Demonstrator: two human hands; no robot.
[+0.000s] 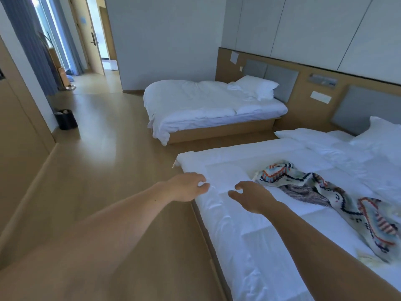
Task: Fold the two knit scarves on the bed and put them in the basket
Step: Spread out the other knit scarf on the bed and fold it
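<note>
At the foot corner of the near white-sheeted bed (236, 237), my left hand (188, 187) hangs over the mattress edge, fingers loosely curled, holding nothing. My right hand (251, 197) reaches over the sheet, thumb and fingers half curled and also without a hold; whether its tips touch the sheet I cannot tell. Just beyond it lies the crumpled cream knit scarf with blue and orange zigzags (280, 173), trailing toward my right. The grey-and-navy striped knit scarf (303, 192) lies bunched against it, seemingly partly underneath.
</note>
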